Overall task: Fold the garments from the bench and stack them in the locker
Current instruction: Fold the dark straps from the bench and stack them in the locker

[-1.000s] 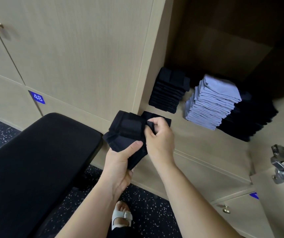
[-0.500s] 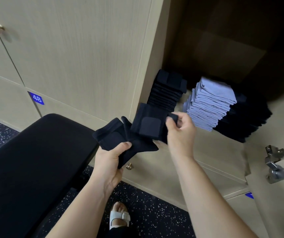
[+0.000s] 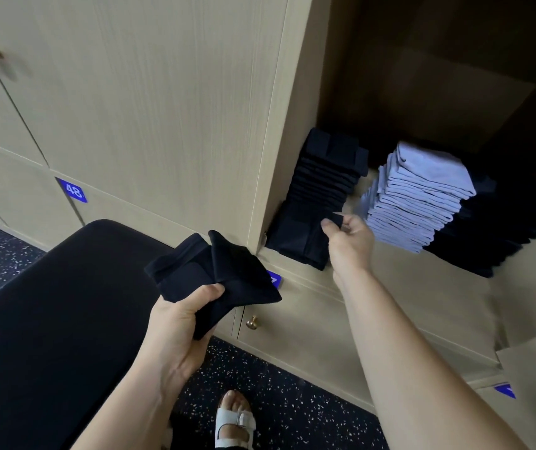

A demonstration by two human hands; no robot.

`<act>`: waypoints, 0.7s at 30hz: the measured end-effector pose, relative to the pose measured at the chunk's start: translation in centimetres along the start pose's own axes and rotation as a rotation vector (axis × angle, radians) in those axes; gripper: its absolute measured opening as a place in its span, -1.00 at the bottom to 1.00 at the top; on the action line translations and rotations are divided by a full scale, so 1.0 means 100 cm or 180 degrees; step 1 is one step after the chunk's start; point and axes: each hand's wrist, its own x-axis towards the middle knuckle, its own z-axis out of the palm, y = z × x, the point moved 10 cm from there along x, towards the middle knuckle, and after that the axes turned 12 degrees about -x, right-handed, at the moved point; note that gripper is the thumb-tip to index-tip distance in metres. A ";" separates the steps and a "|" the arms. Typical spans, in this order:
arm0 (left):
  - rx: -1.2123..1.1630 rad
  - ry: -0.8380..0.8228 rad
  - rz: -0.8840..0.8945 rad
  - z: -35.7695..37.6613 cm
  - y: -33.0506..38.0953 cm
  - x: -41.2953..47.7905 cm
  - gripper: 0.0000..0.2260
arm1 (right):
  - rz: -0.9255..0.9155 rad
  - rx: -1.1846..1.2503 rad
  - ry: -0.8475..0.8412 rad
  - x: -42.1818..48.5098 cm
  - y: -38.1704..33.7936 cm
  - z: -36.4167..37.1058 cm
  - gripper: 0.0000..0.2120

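A folded dark garment is pinched at its near corner by the right hand, at six o'clock of the dark stack on the locker shelf. A second dark piece is gripped by the left hand beside the bench. The cloth is judged light and limp, so it is best supported along its folded edge.

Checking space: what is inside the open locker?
A left dark pile, pale blue pile, right dark pile. The right hand pinches a dark garment in front of the left one. The back is in shadow.
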 end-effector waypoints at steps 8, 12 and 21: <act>0.0007 -0.0210 -0.0057 0.004 0.003 -0.002 -0.64 | -0.0364 -0.1954 0.0253 0.013 0.007 0.003 -0.78; 0.0024 -0.0254 -0.0060 0.007 0.002 -0.003 -0.63 | -0.0417 -0.2286 0.0227 0.018 0.010 0.008 -0.77; -0.0023 -0.0386 -0.0048 0.013 0.005 -0.008 -0.62 | -0.0680 -0.2057 0.0315 -0.009 -0.014 -0.011 -0.76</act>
